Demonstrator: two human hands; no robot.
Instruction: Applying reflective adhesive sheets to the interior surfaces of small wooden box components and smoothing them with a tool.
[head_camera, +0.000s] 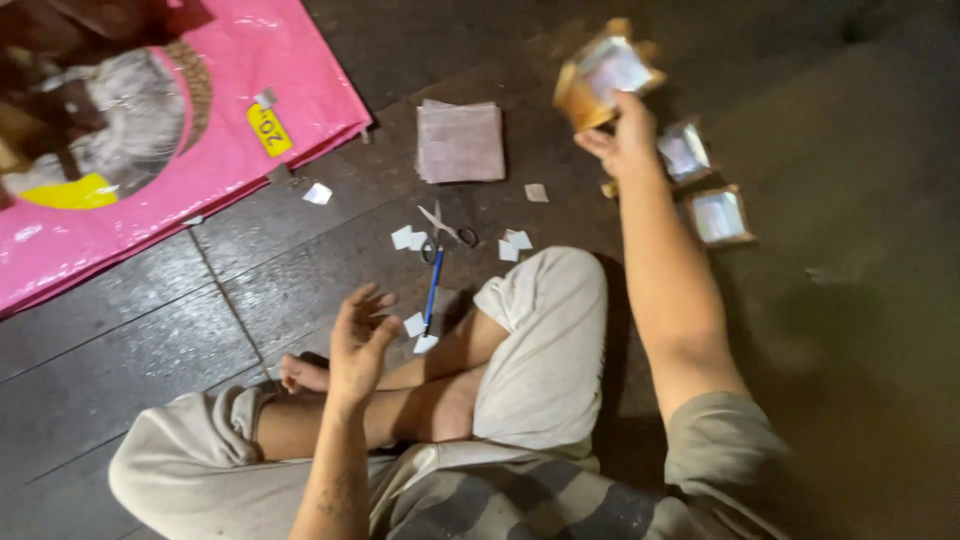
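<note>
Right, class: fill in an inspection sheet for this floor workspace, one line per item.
Surface: dark plank floor.
Job's things: small foil-lined paper tray held up; two similar trays on floor.
Clutter: scissors, blue pen, white paper scraps, stack of pinkish sheets.
Hands: right hand grips tray; left hand open, empty.
Cables: nothing seen.
Surroundings: pink woven bag; the person's crossed legs.
</note>
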